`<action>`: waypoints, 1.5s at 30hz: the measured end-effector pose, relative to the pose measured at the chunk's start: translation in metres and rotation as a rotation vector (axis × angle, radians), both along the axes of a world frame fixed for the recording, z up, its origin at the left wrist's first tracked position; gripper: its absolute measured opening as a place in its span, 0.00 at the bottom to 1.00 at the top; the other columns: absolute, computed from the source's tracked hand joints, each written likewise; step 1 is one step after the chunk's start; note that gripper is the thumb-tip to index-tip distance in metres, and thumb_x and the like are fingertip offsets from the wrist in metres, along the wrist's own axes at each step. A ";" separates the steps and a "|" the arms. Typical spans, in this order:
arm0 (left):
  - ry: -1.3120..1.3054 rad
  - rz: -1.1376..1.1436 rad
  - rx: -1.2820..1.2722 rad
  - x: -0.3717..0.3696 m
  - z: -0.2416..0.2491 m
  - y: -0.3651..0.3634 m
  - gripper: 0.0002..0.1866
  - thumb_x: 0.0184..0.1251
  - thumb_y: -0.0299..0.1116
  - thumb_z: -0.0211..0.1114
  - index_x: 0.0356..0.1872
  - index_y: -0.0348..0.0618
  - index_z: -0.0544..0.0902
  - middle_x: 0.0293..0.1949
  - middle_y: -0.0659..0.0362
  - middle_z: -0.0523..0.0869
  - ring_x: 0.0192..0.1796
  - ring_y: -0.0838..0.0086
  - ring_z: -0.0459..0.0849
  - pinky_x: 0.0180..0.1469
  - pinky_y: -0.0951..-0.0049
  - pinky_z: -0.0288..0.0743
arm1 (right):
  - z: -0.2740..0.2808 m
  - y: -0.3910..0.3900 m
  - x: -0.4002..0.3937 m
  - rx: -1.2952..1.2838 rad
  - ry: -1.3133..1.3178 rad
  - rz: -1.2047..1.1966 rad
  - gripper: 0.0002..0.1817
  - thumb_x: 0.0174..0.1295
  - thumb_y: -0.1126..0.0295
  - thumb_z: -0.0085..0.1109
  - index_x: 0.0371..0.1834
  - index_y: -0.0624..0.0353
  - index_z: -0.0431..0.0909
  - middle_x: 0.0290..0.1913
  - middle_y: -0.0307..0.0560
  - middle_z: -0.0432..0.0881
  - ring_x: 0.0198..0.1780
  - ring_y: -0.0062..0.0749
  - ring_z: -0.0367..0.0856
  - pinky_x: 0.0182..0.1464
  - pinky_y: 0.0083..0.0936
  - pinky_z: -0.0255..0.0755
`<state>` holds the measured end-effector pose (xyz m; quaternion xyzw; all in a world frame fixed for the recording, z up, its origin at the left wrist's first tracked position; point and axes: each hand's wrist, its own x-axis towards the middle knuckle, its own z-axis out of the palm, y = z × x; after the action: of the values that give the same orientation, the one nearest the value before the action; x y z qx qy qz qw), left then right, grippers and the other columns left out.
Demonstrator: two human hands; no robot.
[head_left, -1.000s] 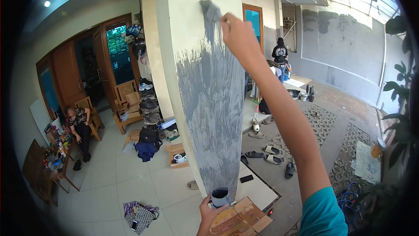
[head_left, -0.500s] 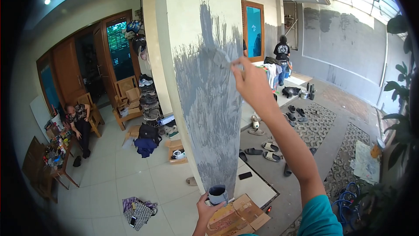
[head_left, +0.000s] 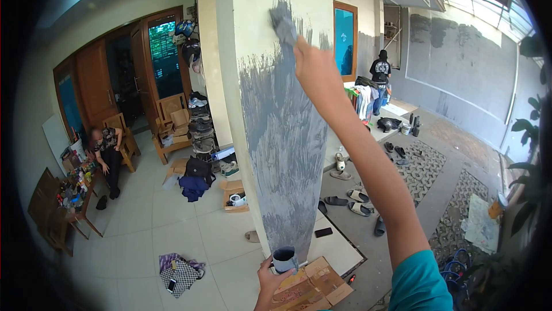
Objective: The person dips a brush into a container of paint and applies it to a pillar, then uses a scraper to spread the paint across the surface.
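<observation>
My right hand (head_left: pixel 315 69) is closed round the handle of a brush (head_left: pixel 283 25), whose bristles touch the pillar (head_left: pixel 284 121) near the top of its grey-painted area. Grey streaks cover the pillar's lower part, with pale cream surface above a ragged edge. Low in front of the pillar, my left hand (head_left: pixel 270 278) holds a paint-smeared cup (head_left: pixel 284 259) with dark grey paint inside, its fingers round the cup's left side. Flattened cardboard (head_left: pixel 322 282) lies on the floor beneath the cup.
A person (head_left: pixel 107 155) sits at the left beside a cluttered table (head_left: pixel 80 213). Another person (head_left: pixel 380 75) stands at the back right. Sandals (head_left: pixel 359 208), a phone (head_left: pixel 324 232) and a checkered cloth (head_left: pixel 185 279) lie on the floor.
My right hand and the brush have moved up and slightly left on the pillar, and grey paint reaches higher there. My left hand still holds the cup. The view has shifted slightly.
</observation>
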<state>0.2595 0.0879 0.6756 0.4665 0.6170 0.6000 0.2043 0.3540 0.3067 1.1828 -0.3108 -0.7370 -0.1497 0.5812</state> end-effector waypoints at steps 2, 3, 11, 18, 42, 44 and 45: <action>-0.016 -0.013 0.000 0.003 -0.001 0.001 0.43 0.33 0.43 0.87 0.53 0.29 0.81 0.44 0.49 0.87 0.46 0.67 0.87 0.50 0.69 0.81 | -0.024 -0.007 0.005 -0.071 -0.031 0.003 0.16 0.70 0.68 0.50 0.53 0.67 0.79 0.27 0.69 0.80 0.33 0.64 0.82 0.38 0.50 0.76; -0.016 -0.030 -0.017 0.003 0.004 0.002 0.43 0.33 0.43 0.87 0.53 0.29 0.81 0.44 0.49 0.87 0.46 0.67 0.87 0.50 0.69 0.81 | -0.037 -0.009 0.008 -0.115 -0.057 0.025 0.15 0.70 0.68 0.50 0.52 0.67 0.79 0.27 0.69 0.80 0.33 0.64 0.82 0.38 0.50 0.76; 0.047 -0.107 0.045 0.005 0.012 0.006 0.46 0.32 0.46 0.88 0.54 0.28 0.80 0.47 0.48 0.87 0.47 0.66 0.87 0.50 0.68 0.81 | -0.054 -0.038 0.046 -0.270 -0.154 -0.050 0.13 0.70 0.67 0.49 0.46 0.65 0.80 0.30 0.65 0.83 0.36 0.60 0.84 0.40 0.48 0.76; 0.023 -0.115 -0.002 -0.016 -0.005 -0.013 0.49 0.33 0.48 0.87 0.57 0.25 0.78 0.49 0.45 0.85 0.48 0.64 0.86 0.52 0.67 0.81 | 0.045 -0.025 0.025 -0.014 0.121 0.051 0.14 0.68 0.64 0.51 0.46 0.61 0.82 0.36 0.65 0.84 0.42 0.63 0.82 0.46 0.50 0.75; -0.026 -0.293 -0.058 -0.071 0.014 -0.063 0.44 0.35 0.44 0.87 0.57 0.32 0.80 0.49 0.49 0.86 0.50 0.66 0.86 0.54 0.66 0.79 | 0.021 -0.047 0.003 -0.029 0.118 -0.095 0.19 0.68 0.58 0.54 0.41 0.66 0.84 0.32 0.68 0.82 0.39 0.65 0.82 0.41 0.45 0.75; -0.041 -0.275 -0.060 -0.074 0.016 -0.060 0.44 0.35 0.44 0.87 0.57 0.33 0.80 0.48 0.50 0.86 0.49 0.67 0.86 0.53 0.66 0.80 | 0.024 -0.038 -0.009 0.013 0.163 -0.066 0.19 0.68 0.58 0.54 0.42 0.66 0.84 0.33 0.69 0.82 0.39 0.65 0.82 0.42 0.46 0.75; -0.043 -0.250 -0.040 -0.076 0.013 -0.058 0.44 0.34 0.43 0.87 0.57 0.33 0.80 0.48 0.50 0.86 0.49 0.67 0.86 0.52 0.67 0.80 | 0.016 -0.026 -0.018 -0.031 0.129 -0.083 0.18 0.69 0.59 0.53 0.44 0.65 0.83 0.33 0.69 0.82 0.39 0.66 0.81 0.42 0.47 0.75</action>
<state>0.1839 0.0297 0.6882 0.5226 0.5614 0.5673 0.2998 0.3363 0.2809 1.1987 -0.3589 -0.6869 -0.1418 0.6158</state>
